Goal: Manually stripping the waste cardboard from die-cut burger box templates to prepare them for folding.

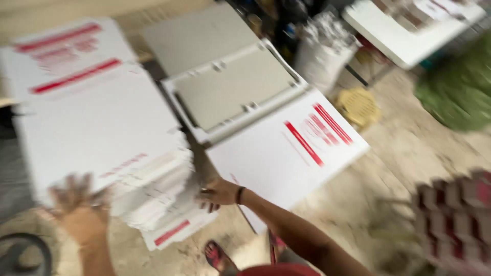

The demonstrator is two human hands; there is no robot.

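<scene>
A thick stack of flat white cardboard sheets with red stripes (102, 128) lies at the left, its near edges fanned out. My left hand (76, 209), blurred by motion, is at the stack's near left corner, fingers spread against the sheets. My right hand (219, 194), with a dark band on its wrist, rests at the stack's right edge, beside a partly folded white box with red print (276, 148). That box lies open, showing its grey inner side (230, 92). Whether either hand grips a sheet cannot be told.
A white table (404, 36) stands at the top right, a white bucket-like container (322, 56) and a yellow round object (358, 107) below it. Green material (460, 92) lies at the right, red-and-white stacked items (455, 220) at the lower right. My sandalled foot (217, 258) is on the concrete floor.
</scene>
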